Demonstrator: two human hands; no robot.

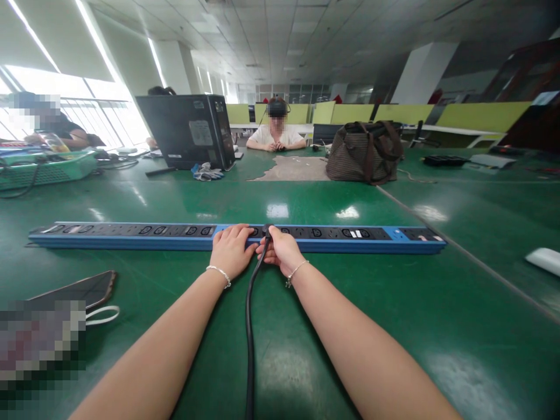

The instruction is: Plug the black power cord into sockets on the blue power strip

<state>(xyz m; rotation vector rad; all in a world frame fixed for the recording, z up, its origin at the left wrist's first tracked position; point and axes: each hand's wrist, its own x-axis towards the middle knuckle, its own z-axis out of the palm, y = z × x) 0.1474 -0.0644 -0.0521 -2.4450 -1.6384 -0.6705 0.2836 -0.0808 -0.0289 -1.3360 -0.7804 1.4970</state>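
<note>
A long blue and black power strip (118,240) lies across the green table in front of me, its row of sockets facing up. Over its middle my left hand (231,251) is laid, fingers across the top and thumb by the near side, gripping it. Just to the right, my right hand (282,251) is closed on a black plug (266,229) at the sockets. How deep the plug sits in a socket is hidden by my fingers. From it a thick black cable (249,326) runs down toward me between my forearms.
A phone (98,289) and a blurred-out item with a white loop lie at near left. Farther back are a green basket (65,169), a black computer case (186,131), gloves (206,171) and a brown bag (365,153). Two people sit beyond the table.
</note>
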